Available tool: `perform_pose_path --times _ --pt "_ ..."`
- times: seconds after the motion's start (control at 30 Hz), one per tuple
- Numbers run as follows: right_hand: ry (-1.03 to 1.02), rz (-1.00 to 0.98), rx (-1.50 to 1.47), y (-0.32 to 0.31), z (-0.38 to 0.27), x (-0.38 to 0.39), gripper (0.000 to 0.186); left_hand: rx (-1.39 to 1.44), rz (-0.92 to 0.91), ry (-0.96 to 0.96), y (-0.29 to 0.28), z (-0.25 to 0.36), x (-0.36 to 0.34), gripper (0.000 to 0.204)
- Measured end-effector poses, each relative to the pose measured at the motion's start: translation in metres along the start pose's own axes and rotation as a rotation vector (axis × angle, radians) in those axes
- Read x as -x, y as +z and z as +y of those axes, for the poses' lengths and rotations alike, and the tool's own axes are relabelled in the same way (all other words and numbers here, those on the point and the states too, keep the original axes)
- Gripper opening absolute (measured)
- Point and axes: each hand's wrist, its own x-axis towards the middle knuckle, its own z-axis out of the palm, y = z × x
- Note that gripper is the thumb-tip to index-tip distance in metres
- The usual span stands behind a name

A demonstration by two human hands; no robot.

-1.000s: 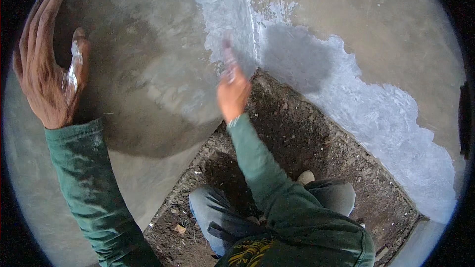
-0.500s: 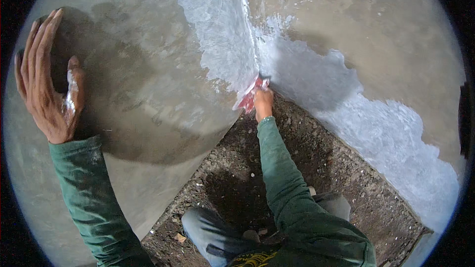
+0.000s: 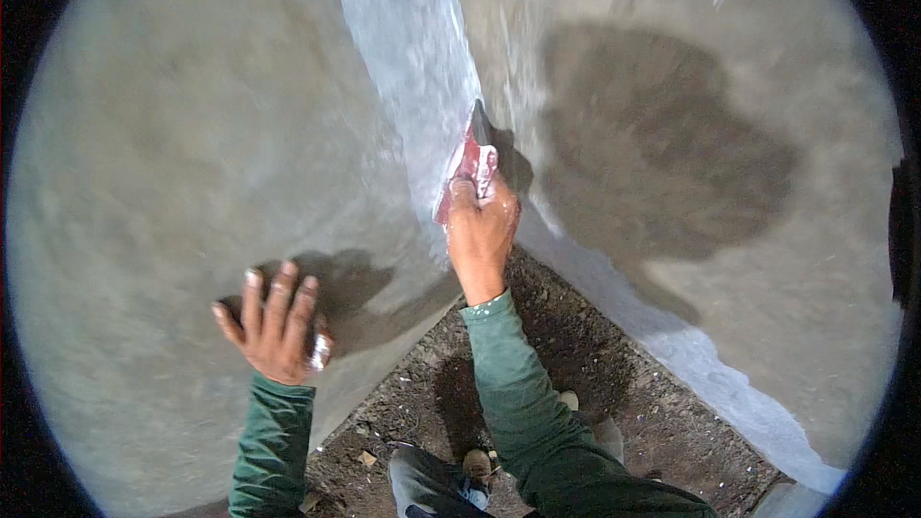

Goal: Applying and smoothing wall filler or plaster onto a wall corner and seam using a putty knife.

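My right hand (image 3: 483, 240) is closed round a red putty scraper (image 3: 462, 168) smeared with white putty. Its tip touches or nearly touches the inside corner where two walls meet. A band of white putty (image 3: 408, 48) runs up the left wall along that corner. Lower down to the left, my left hand (image 3: 275, 328) has its fingers spread against or close to the bare left wall (image 3: 182, 134). White putty sticks to the thumb side of this hand. The scraper's grip is partly hidden by my right fingers.
Another white putty strip (image 3: 672, 345) follows the bottom of the right wall (image 3: 815, 105). Rough, dark soil (image 3: 413, 412) fills the ground between the walls, with a dry leaf (image 3: 366, 459) on it. My shoe (image 3: 477, 465) and trouser leg (image 3: 422, 484) show below.
My right hand has moved the scraper up along the corner from near its bottom. My left hand now sits lower and farther right. The whole view has shifted too.
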Motion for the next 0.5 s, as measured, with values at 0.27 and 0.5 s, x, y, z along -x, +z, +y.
perform_pose_path --times 0.27,0.5 --pt "-0.456 -0.273 -0.042 -0.008 -0.170 0.022 0.016 0.200 -0.349 -0.017 -0.022 -0.007 0.010 0.051" --pt "0.318 -0.212 0.257 -0.224 -0.035 0.174 0.031 0.694 -0.853 -0.109 -0.085 0.031 0.119 0.075"
